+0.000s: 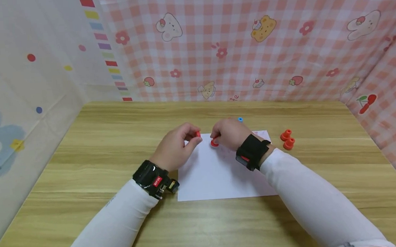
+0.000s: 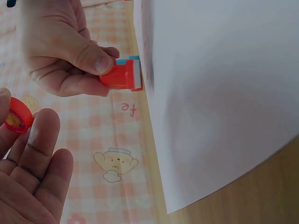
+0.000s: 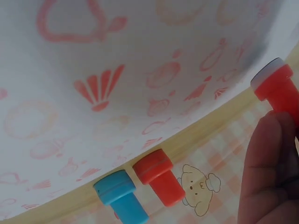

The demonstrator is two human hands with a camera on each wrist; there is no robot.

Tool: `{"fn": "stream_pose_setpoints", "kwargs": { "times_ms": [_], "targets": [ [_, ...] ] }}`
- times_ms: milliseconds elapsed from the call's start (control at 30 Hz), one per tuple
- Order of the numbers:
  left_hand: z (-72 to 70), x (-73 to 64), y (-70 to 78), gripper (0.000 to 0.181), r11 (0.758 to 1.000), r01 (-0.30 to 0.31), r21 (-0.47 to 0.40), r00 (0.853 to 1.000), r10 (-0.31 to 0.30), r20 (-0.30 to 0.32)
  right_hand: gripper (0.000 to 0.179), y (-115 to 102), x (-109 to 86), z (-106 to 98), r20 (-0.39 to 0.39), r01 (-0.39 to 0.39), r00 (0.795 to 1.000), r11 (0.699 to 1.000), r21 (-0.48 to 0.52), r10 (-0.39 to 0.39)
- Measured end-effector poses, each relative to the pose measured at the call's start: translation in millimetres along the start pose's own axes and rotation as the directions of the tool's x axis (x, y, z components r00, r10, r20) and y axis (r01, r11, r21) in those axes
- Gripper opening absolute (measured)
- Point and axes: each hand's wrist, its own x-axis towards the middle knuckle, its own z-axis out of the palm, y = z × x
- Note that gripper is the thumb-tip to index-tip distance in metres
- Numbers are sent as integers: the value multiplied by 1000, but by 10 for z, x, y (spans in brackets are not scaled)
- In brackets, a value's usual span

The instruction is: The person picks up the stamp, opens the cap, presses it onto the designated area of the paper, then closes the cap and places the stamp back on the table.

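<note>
Between thumb and finger, my left hand (image 1: 173, 146) pinches a small round red cap (image 2: 18, 115) with a picture on its end. My right hand (image 1: 231, 132) grips a red toy stamp (image 2: 119, 75) by its handle, its pale stamping face turned down towards the white paper (image 1: 208, 176). Whether that face touches the sheet I cannot tell. Rows of pink and orange prints, among them a shuttlecock shape (image 3: 99, 87), cover the far right part of the paper in the right wrist view.
Behind the paper stand a blue stamp (image 3: 122, 196) and another red stamp (image 3: 160, 177), side by side. To the right of the sheet are two more red stamps (image 1: 289, 144). A checked cloth (image 1: 235, 59) hangs behind the wooden table (image 1: 115, 129).
</note>
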Motion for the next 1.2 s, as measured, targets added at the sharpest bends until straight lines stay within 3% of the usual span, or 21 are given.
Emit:
{"fn": "stream_pose_setpoints", "kwargs": {
  "times_ms": [467, 1200],
  "targets": [
    [-3, -7, 10, 22, 1000, 7, 10, 1000, -7, 16, 13, -29, 50, 40, 48, -64, 997, 997, 33, 62],
    [-10, -5, 5, 23, 1000, -2, 17, 1000, 2, 17, 12, -40, 44, 36, 57, -40, 998, 999, 32, 38]
  ]
}}
